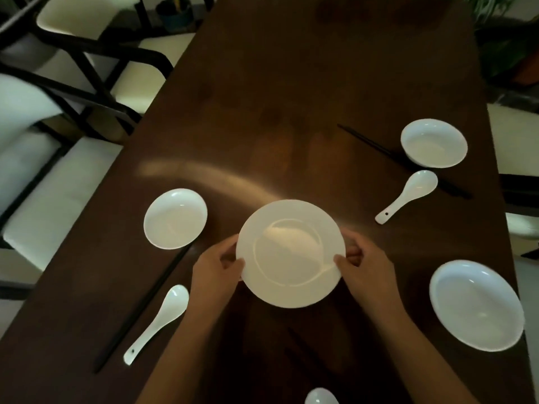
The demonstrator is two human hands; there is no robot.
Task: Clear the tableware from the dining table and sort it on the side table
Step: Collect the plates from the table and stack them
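Note:
Both my hands hold a white plate (pixel 290 253) over the dark wooden dining table (pixel 291 97). My left hand (pixel 217 268) grips its left rim, my right hand (pixel 361 265) its right rim. A small white bowl (pixel 175 218) sits to the left, with black chopsticks (pixel 140 309) and a white spoon (pixel 159 320) below it. At the right stand a white bowl (pixel 433 142), a second pair of chopsticks (pixel 376 147), a spoon (pixel 408 195) and a larger deep plate (pixel 476 305). Another spoon's tip (pixel 320 397) shows at the bottom edge.
Cream-cushioned chairs with dark frames (pixel 75 91) stand along the table's left side. Potted plants (pixel 507 39) are at the far right, another pot (pixel 175 13) at the top left. A faint dark chopstick pair (pixel 306 354) lies between my forearms.

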